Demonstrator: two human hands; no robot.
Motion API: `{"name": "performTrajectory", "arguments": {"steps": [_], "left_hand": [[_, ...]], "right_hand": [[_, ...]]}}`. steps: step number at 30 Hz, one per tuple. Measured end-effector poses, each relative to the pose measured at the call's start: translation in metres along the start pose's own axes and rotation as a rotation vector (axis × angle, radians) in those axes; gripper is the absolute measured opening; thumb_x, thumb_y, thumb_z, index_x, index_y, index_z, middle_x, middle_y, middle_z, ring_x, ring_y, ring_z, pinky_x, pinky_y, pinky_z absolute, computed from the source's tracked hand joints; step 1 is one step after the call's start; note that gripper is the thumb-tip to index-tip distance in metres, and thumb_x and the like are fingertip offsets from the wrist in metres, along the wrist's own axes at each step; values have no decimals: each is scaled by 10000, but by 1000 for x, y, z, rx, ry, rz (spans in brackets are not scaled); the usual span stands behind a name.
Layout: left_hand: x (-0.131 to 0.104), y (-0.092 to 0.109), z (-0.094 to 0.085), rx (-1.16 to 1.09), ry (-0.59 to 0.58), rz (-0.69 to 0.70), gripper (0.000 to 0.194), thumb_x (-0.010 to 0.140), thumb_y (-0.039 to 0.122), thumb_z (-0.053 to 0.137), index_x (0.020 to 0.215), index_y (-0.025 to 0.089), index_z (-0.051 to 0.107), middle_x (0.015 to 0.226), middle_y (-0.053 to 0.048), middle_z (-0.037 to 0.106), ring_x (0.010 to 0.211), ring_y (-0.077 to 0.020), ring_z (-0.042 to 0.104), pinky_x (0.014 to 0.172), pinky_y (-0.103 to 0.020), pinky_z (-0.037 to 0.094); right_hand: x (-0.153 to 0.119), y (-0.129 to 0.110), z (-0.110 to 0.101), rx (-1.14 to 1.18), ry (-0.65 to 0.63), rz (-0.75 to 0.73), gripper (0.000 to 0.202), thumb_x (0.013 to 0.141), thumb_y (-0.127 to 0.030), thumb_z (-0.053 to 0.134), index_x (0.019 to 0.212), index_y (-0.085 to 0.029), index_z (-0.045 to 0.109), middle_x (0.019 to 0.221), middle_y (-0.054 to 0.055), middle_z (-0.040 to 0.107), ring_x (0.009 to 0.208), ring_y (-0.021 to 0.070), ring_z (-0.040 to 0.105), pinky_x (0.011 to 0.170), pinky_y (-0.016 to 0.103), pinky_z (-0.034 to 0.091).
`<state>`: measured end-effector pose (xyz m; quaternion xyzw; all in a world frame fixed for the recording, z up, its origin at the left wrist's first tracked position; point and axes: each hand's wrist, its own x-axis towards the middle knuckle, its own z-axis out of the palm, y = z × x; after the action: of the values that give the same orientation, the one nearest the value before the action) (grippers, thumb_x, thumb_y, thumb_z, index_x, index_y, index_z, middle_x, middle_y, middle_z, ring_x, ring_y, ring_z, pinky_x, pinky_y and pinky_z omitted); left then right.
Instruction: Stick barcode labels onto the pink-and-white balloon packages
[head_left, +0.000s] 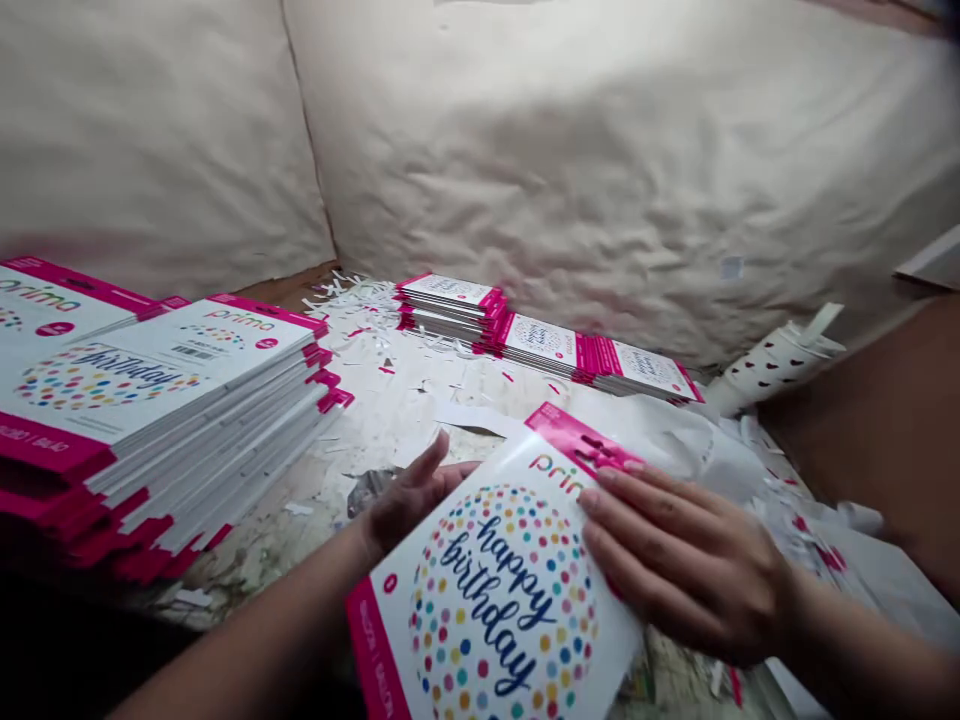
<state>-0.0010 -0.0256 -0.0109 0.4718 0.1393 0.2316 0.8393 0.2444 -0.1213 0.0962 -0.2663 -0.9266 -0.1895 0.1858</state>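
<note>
A white and pink balloon packet (480, 600), printed "happy birthday" among coloured dots, is tilted in front of me. My right hand (690, 560) grips its right edge, fingers laid across the front near the pink hanging tab; the thumb is mostly hidden. Behind the packet's upper left edge is my left hand (412, 490), its thumb raised apart from the fingers, which are partly covered by the packet. Whether those fingers touch the back cannot be seen. A crumpled clear plastic piece (369, 490) lies beside the left wrist.
Tall stacks of similar packets (225, 400) stand at the left, with lower stacks (547, 340) along the back. Paper scraps (352, 300) litter the worktable (300, 540). At right are a white roll with dark hearts (780, 365) and crumpled white sheeting (675, 430). Paper-covered walls (562, 150) enclose the back.
</note>
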Motion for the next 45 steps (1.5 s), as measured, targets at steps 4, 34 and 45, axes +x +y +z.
{"name": "performTrajectory", "arguments": {"steps": [4, 34, 45], "left_hand": [[4, 6, 30, 89, 13, 43, 440, 732, 209, 688, 1148, 185, 546, 1044, -83, 663, 952, -231, 620, 842, -350, 475], [1, -12, 42, 1223, 84, 185, 479, 842, 382, 529, 1276, 179, 504, 1351, -106, 489, 1259, -254, 419, 1037, -419, 351], [-33, -47, 17, 1978, 320, -166, 603, 897, 458, 328, 1387, 108, 350, 1468, -135, 266, 1361, -329, 214, 1069, -519, 231]], "right_hand": [[-41, -28, 7, 289, 359, 562, 399, 871, -229, 516, 1266, -280, 499, 1230, 44, 607, 1164, 223, 541, 1012, 441, 415], [-139, -60, 43, 924, 721, 1466, 160, 646, -332, 717, 797, -383, 702, 851, 43, 732, 831, 329, 681, 713, 459, 560], [-76, -27, 42, 1595, 442, 1602, 399, 691, -263, 668, 1073, -211, 565, 996, 111, 701, 820, 298, 691, 718, 485, 558]]}}
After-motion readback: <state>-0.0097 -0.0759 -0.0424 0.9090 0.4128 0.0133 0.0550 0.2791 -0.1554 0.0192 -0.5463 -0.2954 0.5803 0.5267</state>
